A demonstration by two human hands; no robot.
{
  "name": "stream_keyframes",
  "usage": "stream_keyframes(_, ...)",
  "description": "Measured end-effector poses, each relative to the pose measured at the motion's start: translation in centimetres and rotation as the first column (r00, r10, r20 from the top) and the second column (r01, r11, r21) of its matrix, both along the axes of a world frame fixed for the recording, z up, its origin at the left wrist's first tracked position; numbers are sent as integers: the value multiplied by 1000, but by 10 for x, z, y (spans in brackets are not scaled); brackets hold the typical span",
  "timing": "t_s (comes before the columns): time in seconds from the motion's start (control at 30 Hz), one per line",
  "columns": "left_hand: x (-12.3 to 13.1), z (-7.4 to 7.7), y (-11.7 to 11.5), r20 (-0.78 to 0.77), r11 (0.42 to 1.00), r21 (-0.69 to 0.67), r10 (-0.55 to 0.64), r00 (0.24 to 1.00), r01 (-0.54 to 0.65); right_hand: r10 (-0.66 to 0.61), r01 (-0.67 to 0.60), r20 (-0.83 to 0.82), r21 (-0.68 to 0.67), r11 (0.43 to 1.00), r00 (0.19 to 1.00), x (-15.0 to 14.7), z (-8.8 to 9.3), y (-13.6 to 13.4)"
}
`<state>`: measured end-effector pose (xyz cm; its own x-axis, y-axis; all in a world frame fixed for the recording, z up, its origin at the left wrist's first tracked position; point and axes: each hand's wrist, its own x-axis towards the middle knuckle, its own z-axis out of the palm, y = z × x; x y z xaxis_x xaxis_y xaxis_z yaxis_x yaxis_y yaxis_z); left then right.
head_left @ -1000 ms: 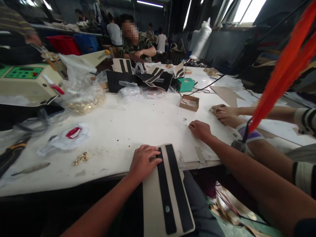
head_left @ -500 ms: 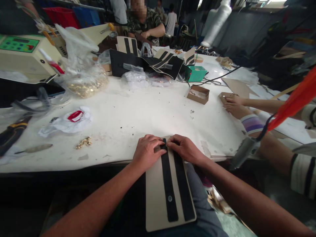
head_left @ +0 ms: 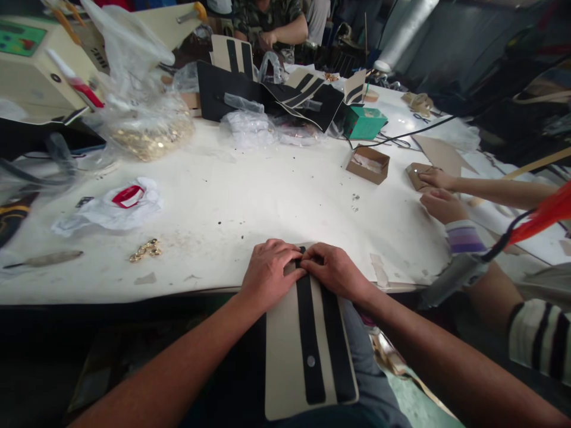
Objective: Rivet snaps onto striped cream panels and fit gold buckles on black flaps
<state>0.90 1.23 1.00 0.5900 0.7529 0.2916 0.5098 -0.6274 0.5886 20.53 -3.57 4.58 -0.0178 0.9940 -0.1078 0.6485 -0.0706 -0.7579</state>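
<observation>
A cream panel (head_left: 281, 368) with two black straps lies across my lap, its far end at the table's edge. A round metal snap (head_left: 311, 361) shows near the lower end of the left strap (head_left: 307, 321). My left hand (head_left: 273, 270) is closed at the top of that strap, fingers and thumb pressing on it. From the other side my right hand (head_left: 334, 268) pinches the same strap end, its fingertips touching those of my left hand. The fingertips hide whatever small part may lie between them.
Gold clasps (head_left: 146, 250), an awl (head_left: 49, 259) and a white bag (head_left: 111, 208) lie left on the table. Farther back stand a bag of gold pieces (head_left: 154, 134), an open cardboard box (head_left: 368, 164) and a green box (head_left: 364, 122). Another person's hands (head_left: 444, 193) work at right.
The view has shifted slightly, with the table items appearing higher. My fingertips have come together over the strap end. The co-worker's nearer hand has drawn back from the small brown box.
</observation>
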Motion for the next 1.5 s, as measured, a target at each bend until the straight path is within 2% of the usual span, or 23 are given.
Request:
stream_keyframes(0.2, -1, 0, 0, 10, 1000, -9, -5, 1000, 5, 3, 4, 46, -160, 987, 999, 2, 9, 11)
stream_keyframes(0.27, -1, -1, 0, 16, 1000, -8, 0, 1000, 0, 5, 3, 50, -163, 987, 999, 2, 9, 11)
stream_keyframes(0.57, 0, -1, 2, 7, 998, 61, -1, 1000, 0, -39, 39, -144, -2, 999, 989, 5, 4, -2)
stream_keyframes(0.67, 1, -1, 4, 22, 995, 96, -29, 999, 27, -171, 211, -244, 147, 966, 955, 10, 8, -30)
stream_keyframes(0.73, 1, -3, 8, 52, 992, 120, -57, 997, 51, -286, 353, -265, 254, 900, 921, 18, 10, -62)
stream_keyframes(0.8, 1, -8, 14, 81, 986, 151, -81, 993, 68, -418, 489, -262, 346, 800, 870, 31, 7, -100)
stream_keyframes(0.87, 1, -14, 20, 103, 982, 171, -94, 990, 76, -592, 638, -253, 426, 642, 765, 52, 0, -136)
stream_keyframes(0.93, 1, -17, 23, 114, 982, 169, -102, 988, 82, -755, 739, -218, 489, 464, 618, 76, -9, -163)
stream_keyframes(0.97, 1, -17, 22, 114, 983, 164, -103, 988, 83, -812, 760, -185, 510, 402, 554, 88, -13, -171)
stream_keyframes(1.03, 1, -15, 20, 98, 985, 155, -95, 991, 79, -870, 773, -119, 528, 352, 478, 109, -21, -176)
stream_keyframes(1.1, 1, -12, 16, 68, 986, 150, -78, 995, 67, -890, 777, -74, 524, 349, 450, 125, -29, -171)
stream_keyframes(1.2, 1, -8, 11, 28, 989, 136, -54, 998, 50, -893, 784, -17, 487, 385, 449, 141, -38, -157)
stream_keyframes(1.33, 0, -3, 7, 9, 992, 117, -39, 999, 37, -908, 800, 64, 450, 396, 413, 158, -44, -144)
stream_keyframes(1.4, 0, -2, 6, 10, 993, 109, -36, 999, 34, -900, 790, 101, 445, 422, 424, 158, -42, -142)
stream_keyframes(1.5, 0, -2, 5, 12, 995, 97, -30, 999, 29, -858, 751, 112, 436, 496, 502, 139, -30, -142)
